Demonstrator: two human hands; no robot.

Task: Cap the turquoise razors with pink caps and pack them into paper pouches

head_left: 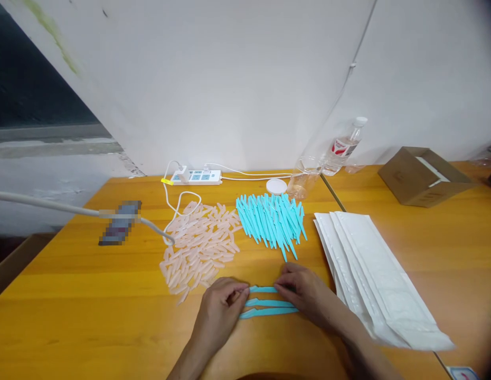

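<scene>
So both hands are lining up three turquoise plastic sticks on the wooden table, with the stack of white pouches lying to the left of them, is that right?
Not quite. The head view shows the stack of white pouches lying to the right of the three turquoise plastic sticks, not the left. The rest holds: the left hand and right hand both touch the sticks on the wooden table.

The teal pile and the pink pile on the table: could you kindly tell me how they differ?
The teal pile holds long, pointed pieces; the pink pile holds shorter, blunter, translucent ones. The teal pile lies fanned near the jar lid; the pink pile sprawls wider, leftward, partly under a white cable. Both rest loose on the table, beyond the hands.
</scene>
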